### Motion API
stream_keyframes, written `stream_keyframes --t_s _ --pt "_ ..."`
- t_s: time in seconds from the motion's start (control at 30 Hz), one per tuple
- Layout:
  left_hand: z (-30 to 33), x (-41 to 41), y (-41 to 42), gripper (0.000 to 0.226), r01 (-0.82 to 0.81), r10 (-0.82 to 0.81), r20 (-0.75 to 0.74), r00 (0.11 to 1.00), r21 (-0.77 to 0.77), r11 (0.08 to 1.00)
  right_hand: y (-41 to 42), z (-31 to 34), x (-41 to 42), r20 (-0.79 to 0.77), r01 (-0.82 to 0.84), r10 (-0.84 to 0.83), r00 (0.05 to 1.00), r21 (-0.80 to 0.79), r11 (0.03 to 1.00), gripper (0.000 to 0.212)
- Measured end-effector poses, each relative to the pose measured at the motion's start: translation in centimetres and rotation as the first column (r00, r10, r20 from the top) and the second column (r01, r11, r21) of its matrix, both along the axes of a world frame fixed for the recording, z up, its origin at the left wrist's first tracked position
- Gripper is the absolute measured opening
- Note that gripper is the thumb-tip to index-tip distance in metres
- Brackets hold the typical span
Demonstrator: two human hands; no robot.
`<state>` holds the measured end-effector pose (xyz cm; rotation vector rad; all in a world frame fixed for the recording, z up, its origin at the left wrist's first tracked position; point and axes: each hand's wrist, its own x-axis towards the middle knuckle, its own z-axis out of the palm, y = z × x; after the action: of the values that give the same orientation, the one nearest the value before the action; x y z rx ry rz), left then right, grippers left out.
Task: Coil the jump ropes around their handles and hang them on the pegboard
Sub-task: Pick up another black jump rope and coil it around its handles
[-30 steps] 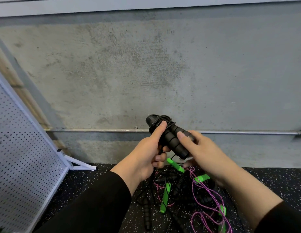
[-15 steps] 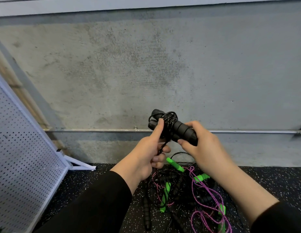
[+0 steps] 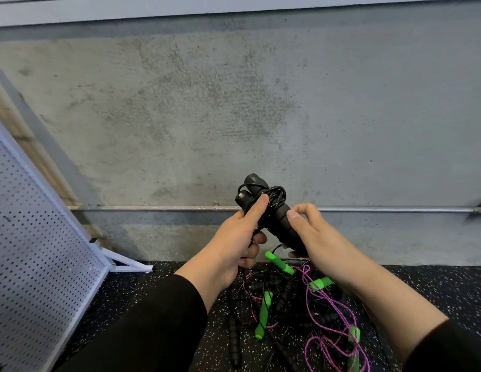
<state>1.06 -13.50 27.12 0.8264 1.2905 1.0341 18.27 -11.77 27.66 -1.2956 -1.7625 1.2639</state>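
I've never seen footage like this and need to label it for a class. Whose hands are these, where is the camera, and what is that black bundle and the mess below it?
There is no machine: these are a person's two bare hands, filmed by one wide-angle camera worn on their head, looking forward and down.

The left hand and right hand together hold a pair of black handles with thin black cord coiled around them; the left thumb presses on the coil.

Below, on the dark speckled floor, lies a tangled pile of jump ropes: black ones, and a purple rope with green handles.

At the left a white pegboard leans on its stand, in front of a concrete wall.
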Motion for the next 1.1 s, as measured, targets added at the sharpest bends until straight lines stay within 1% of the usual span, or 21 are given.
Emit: stream_keyframes --t_s 0.07,0.2,0.33,0.4,0.5,0.6,0.67,0.7,0.73,0.8,0.83,0.87,0.93,0.97,1.0,1.03,1.1 --pt "0.1 -0.2 0.1 0.064 0.031 -0.031 -0.009 0.999 -0.004 1.000 0.5 -0.2 0.2 -0.011 0.039 -0.038 0.999 0.004 0.999 0.020" --pt "0.4 -0.4 0.0 0.070 0.108 -0.109 -0.016 0.994 -0.024 0.994 0.8 -0.2 0.5 0.048 0.090 -0.099 0.994 0.168 0.982 0.022" --pt "0.4 -0.7 -0.1 0.080 0.121 -0.119 0.038 0.992 -0.047 0.991 0.7 -0.9 0.3 0.112 0.058 -0.094 0.989 0.283 0.957 0.038" --pt "0.4 -0.6 -0.1 0.082 0.109 -0.105 0.064 0.992 -0.050 0.993 0.7 -1.2 0.3 0.177 0.032 -0.103 0.979 0.367 0.930 0.050" --pt "0.4 -0.6 -0.2 0.073 0.114 -0.111 0.078 0.991 -0.042 0.993 0.3 -0.9 0.0 0.278 -0.010 -0.136 0.951 0.468 0.884 0.062" --pt "0.5 -0.6 -0.2 0.068 0.090 -0.088 0.056 0.995 -0.024 0.996 0.2 -0.7 -0.1 0.350 -0.018 -0.185 0.918 0.502 0.865 0.077" --pt "0.5 -0.7 -0.2 0.055 0.053 -0.053 0.045 0.998 0.017 0.998 0.1 -0.4 -0.1 0.422 -0.062 -0.160 0.892 0.466 0.883 0.089" --pt "0.5 -0.7 -0.3 0.049 0.046 -0.048 0.041 0.998 0.044 0.998 0.2 -0.1 0.1 0.424 -0.079 -0.118 0.898 0.419 0.905 0.091" --pt "0.5 -0.7 -0.3 0.045 0.059 -0.061 0.028 0.998 0.073 0.996 0.3 0.2 0.4 0.375 -0.081 -0.064 0.925 0.358 0.930 0.088" --pt "0.6 -0.6 -0.6 0.040 0.123 -0.122 -0.014 0.992 0.120 0.985 0.7 0.6 1.3 0.190 -0.048 0.006 0.982 0.214 0.976 0.072" --pt "0.5 -0.4 -0.7 0.038 0.154 -0.151 -0.029 0.988 0.131 0.979 0.8 0.8 1.7 0.119 -0.043 0.025 0.993 0.152 0.987 0.066" --pt "0.5 -0.2 -0.9 0.038 0.180 -0.177 -0.037 0.984 0.140 0.974 0.8 1.0 2.0 0.060 -0.055 0.051 0.997 0.080 0.995 0.059" --pt "0.5 0.3 -1.1 0.038 0.213 -0.208 -0.048 0.977 0.154 0.965 0.3 1.3 2.1 -0.085 -0.134 0.128 0.988 -0.072 0.988 0.042" --pt "0.6 0.5 -1.2 0.037 0.215 -0.209 -0.053 0.976 0.154 0.964 0.1 1.4 2.0 -0.150 -0.159 0.140 0.979 -0.123 0.980 0.038" --pt "0.6 0.7 -1.2 0.037 0.212 -0.206 -0.059 0.977 0.146 0.966 0.0 1.6 2.0 -0.175 -0.160 0.136 0.975 -0.136 0.978 0.038" --pt "0.8 0.7 -1.2 0.040 0.213 -0.207 -0.062 0.976 0.127 0.969 0.1 1.6 2.1 -0.151 -0.143 0.126 0.980 -0.106 0.984 0.038" --pt "1.1 0.5 -1.1 0.049 0.238 -0.234 -0.064 0.970 0.066 0.969 0.6 1.3 2.1 -0.034 -0.046 0.046 0.998 -0.004 0.999 0.041"
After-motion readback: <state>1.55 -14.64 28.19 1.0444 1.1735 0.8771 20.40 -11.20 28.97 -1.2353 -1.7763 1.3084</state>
